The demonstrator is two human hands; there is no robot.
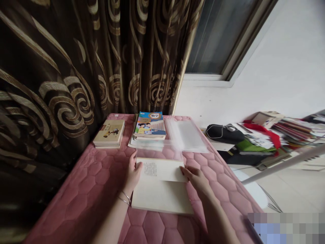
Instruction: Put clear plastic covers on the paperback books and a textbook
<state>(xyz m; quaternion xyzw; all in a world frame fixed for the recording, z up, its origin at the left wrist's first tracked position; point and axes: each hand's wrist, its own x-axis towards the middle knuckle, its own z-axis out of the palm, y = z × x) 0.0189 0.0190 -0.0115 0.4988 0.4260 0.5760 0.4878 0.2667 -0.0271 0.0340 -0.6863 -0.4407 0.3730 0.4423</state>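
Observation:
An open book (162,196) with cream pages lies before me on the pink quilted surface. Printed text shows at the upper left of its far page. My left hand (133,169) grips the far page's left edge, thumb on top and fingers behind. On the opposite edge, my right hand (194,176) pinches the same page. A clear plastic sheet (175,154) extends beyond the book's far edge; how it meets the book is hard to make out.
Tan-covered books (109,132) are stacked at the far left. A stack topped by a blue textbook (150,124) stands beside them, with clear plastic sheets (190,135) to its right. Patterned curtains (142,67) hang behind. Papers and a black bag (223,133) lie off to the right.

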